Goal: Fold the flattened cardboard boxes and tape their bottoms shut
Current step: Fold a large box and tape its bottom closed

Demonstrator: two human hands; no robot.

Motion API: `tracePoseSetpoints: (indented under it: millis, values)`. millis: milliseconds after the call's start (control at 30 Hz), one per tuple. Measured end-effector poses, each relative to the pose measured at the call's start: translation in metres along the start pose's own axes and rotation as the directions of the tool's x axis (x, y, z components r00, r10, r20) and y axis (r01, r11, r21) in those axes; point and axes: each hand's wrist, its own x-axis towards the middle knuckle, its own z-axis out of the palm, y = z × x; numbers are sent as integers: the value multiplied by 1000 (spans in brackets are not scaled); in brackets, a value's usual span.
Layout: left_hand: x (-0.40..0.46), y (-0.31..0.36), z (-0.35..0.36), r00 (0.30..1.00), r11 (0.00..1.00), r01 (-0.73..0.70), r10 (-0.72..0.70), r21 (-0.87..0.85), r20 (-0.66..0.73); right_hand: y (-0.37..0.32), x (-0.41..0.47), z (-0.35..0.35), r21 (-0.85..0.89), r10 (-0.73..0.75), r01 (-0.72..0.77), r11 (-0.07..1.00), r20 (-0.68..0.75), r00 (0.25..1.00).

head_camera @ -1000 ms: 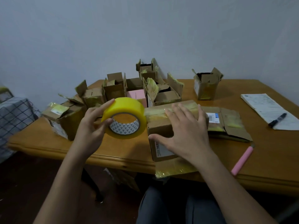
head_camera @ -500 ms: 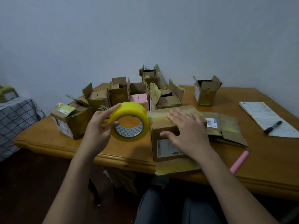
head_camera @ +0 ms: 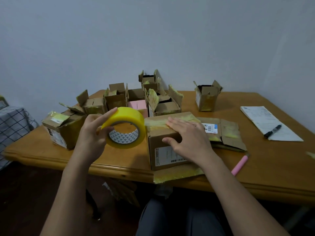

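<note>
One tape roll (head_camera: pixel 125 127) is being held in the left hand (head_camera: pixel 90 133), its grip closed round the rim, just left of one box (head_camera: pixel 163 142) at the surface (head_camera: pixel 272 167) edge. The box top is being pressed by the right hand (head_camera: pixel 189 138), fingers flat. One flattened box (head_camera: pixel 226 133) is lying behind; one pink cutter (head_camera: pixel 239 165) and one pen (head_camera: pixel 272 131) are lying to the right.

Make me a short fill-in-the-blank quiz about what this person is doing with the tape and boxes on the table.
1. The left hand holds a roll of tape coloured ____.
2. The right hand lies flat on top of a cardboard ____ at the table's near edge.
3. The black marker lies on a sheet of ____.
4. The utility knife near the right forearm is coloured ____.

Missing words: yellow; box; paper; pink
</note>
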Motion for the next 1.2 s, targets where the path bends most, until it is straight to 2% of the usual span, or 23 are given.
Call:
tracePoseSetpoints:
  millis: [100,200,267,367,467,633,833,967,1100,1200]
  values:
    - [-7,0,4,1000,1000,24,-24,-14,16,-16,4,-2,-25,85,-84,996,27,996]
    - [-13,-6,1,989,993,90,-81,-71,124,-41,9,8,-215,127,-123,969,5,992]
    - [-14,-6,-4,971,971,171,-137,-167,196,-48,8,17,-253,117,-125,959,-44,992]
    - [-8,2,-3,972,948,185,-137,-260,193,-41,8,23,-152,95,-107,983,-89,992]
    - [6,15,3,970,918,191,-123,-347,208,-24,13,22,-94,47,-52,994,-55,997]
    - [27,26,14,869,851,361,-159,-381,469,-2,15,19,-41,-5,3,999,-34,999]
    - [27,32,20,894,821,371,-190,-435,405,-2,16,15,-66,-32,32,997,-10,999]
    - [15,25,22,863,831,432,-270,-350,426,3,16,14,-74,-10,11,997,7,1000]
    - [1,16,36,861,802,473,-332,-366,386,6,18,18,-27,-10,10,1000,-3,1000]
    - [-4,17,43,824,808,504,-344,-305,451,7,16,19,11,-44,44,999,-24,999]
